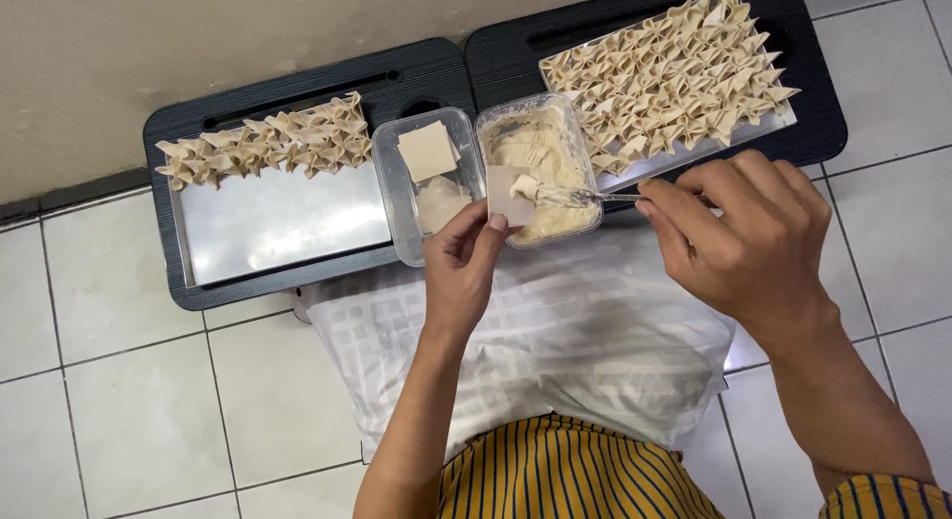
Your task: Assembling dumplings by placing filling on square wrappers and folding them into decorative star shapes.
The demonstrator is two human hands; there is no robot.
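My left hand (463,264) holds a square dumpling wrapper (506,196) over the clear tub of pale filling (552,122). My right hand (746,236) grips a metal utensil (595,196) whose tip carries a dab of filling onto the wrapper. A second clear tub (397,197) to the left contains a stack of square wrappers (428,150). Folded dumplings (268,142) line the back of the left metal tray (278,222). Many more folded dumplings (674,73) cover the right metal tray (684,152).
Both trays rest on two low black lap tables (416,68) set against a beige wall (198,33). A white checked pillow (555,350) lies on my lap over striped yellow clothing. White floor tiles (129,380) surround everything.
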